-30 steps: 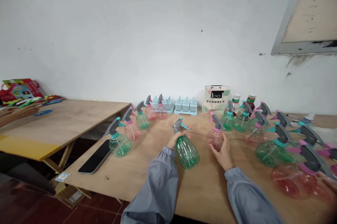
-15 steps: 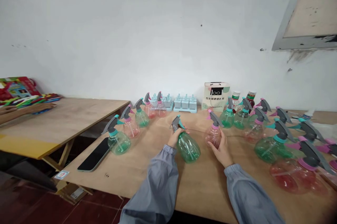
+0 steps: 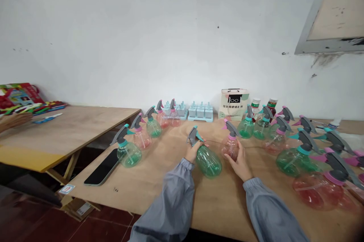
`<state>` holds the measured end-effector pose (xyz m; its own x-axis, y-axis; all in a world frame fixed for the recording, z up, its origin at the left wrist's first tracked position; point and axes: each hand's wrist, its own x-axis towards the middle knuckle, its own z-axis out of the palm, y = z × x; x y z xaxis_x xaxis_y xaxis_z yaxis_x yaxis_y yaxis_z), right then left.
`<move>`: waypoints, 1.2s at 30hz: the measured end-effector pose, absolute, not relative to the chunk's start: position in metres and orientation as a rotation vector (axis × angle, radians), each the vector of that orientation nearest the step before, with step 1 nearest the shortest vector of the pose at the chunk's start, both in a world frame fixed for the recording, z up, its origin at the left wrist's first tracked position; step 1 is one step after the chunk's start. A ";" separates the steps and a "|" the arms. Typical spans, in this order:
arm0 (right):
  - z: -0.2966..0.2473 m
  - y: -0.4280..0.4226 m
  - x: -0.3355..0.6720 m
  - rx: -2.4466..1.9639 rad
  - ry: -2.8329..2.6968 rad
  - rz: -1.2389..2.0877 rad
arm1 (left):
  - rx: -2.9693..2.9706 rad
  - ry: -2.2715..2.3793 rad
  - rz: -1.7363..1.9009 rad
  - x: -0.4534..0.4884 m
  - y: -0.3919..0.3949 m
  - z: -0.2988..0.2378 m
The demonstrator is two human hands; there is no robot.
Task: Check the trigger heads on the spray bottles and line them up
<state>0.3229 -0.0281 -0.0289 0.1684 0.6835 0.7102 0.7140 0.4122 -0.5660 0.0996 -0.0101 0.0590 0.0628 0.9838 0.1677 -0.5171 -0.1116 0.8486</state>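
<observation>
My left hand is closed round the neck of a green spray bottle, which leans with its grey and teal trigger head toward the left. On the right, my right hand grips the side of a pink spray bottle that is upright, with a grey and pink head. To the left stands a group of pink and green spray bottles, the nearest a green spray bottle. Several more crowd the right side, among them a pink spray bottle and a green spray bottle.
A black-screened phone lies at the table's left edge. Against the wall are light blue popsicle moulds, a paper bag and two capped bottles. On another table, at left, another person's hand is near colourful items.
My left hand has shifted slightly right with the green spray bottle, closer to the pink one. My right hand has stayed in place. The other person's hand has drawn back left.
</observation>
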 end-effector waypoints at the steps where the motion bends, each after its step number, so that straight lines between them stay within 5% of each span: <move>1: -0.028 -0.028 0.323 -1.290 -1.531 -0.030 | 0.986 0.657 1.420 0.100 -0.011 0.059; 20: -0.030 -0.027 0.325 -1.287 -1.522 0.006 | 1.433 0.790 1.431 0.073 -0.013 0.077; 28: -0.029 -0.027 0.326 -1.305 -1.512 0.014 | 1.662 1.572 1.606 -0.011 0.031 0.086; 36: -0.031 -0.026 0.325 -1.289 -1.501 0.040 | 1.726 1.789 1.661 -0.034 0.033 0.076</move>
